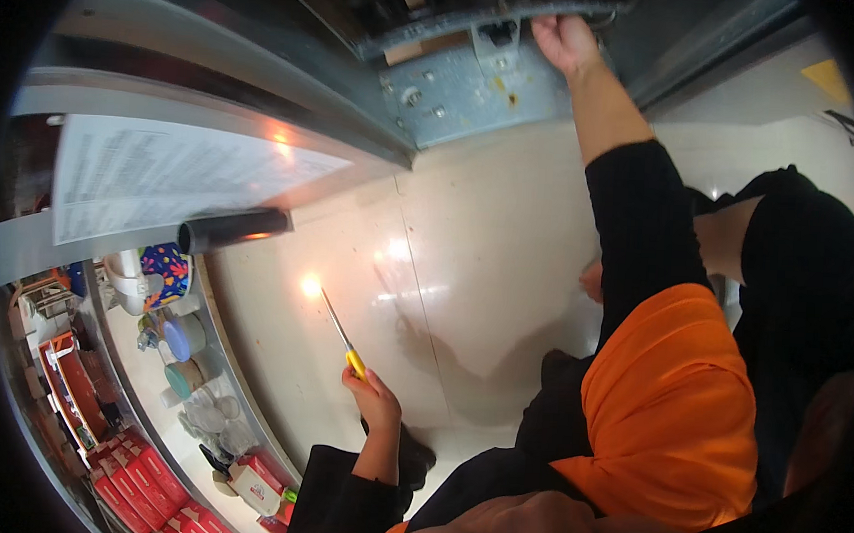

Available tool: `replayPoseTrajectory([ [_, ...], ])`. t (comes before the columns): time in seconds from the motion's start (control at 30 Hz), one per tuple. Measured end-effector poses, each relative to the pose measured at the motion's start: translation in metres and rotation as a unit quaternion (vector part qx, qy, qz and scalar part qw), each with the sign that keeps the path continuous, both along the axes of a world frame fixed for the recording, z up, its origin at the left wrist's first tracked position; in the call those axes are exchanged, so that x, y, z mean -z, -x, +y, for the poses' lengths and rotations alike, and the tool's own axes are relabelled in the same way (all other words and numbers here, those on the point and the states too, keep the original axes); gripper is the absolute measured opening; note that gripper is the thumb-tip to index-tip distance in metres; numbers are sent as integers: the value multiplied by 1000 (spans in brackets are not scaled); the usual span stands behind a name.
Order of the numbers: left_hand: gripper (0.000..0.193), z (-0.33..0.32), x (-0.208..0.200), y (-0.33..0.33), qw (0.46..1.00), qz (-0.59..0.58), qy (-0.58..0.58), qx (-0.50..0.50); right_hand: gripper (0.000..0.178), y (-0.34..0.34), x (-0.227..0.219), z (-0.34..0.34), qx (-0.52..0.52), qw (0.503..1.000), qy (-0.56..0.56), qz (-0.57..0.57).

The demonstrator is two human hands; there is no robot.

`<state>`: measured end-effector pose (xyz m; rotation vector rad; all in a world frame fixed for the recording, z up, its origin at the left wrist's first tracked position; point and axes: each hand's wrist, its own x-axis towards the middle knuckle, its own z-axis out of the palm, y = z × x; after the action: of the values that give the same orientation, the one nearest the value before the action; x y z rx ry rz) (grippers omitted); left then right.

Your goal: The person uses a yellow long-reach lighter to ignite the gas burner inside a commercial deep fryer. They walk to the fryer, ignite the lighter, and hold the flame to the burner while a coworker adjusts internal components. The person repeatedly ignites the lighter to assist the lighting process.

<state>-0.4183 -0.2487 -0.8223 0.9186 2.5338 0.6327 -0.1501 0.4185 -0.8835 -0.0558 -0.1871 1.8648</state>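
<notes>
My left hand (372, 397) is closed around the yellow handle of a long-necked lighter (337, 324), low over the floor. Its thin metal neck points up and away, and a bright flame-like glow (312, 284) shows at its tip. My right arm is stretched far forward to a metal appliance (473, 92) with a blue-grey lower panel. At the appliance's front edge, the fingers of my right hand (564, 44) are curled. What they grip there is hidden.
At left, a metal cabinet side carries a printed sheet (183, 175), with a dark tube (233, 231) below. Lower left, shelves hold a patterned tub (165, 274), lidded containers and red boxes (136, 487). Dark clothing and bare skin (723, 241) show at right; whose is unclear.
</notes>
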Motion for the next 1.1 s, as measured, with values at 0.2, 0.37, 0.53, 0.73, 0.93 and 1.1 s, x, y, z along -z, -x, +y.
replayPoseTrajectory([
  [0.2,41,14,-6,-29,998,-59,3,-9,25,4,-32,-14,63,982,128,-120],
  [0.37,41,11,-2,-42,997,-79,7,-3,15,-7,-15,-9,36,939,28,-342],
  [0.53,40,9,-6,-53,995,-102,23,-4,13,-5,-33,-32,74,809,-26,-583],
  [0.73,35,59,-56,-74,983,-109,-63,134,19,5,-61,-63,85,852,-18,-517],
  [0.93,36,139,-143,-97,948,-94,-193,233,13,5,-61,-48,-12,987,103,-119],
  [1.1,36,225,-203,-101,924,-87,-277,249,10,2,-60,-43,23,984,175,-16],
])
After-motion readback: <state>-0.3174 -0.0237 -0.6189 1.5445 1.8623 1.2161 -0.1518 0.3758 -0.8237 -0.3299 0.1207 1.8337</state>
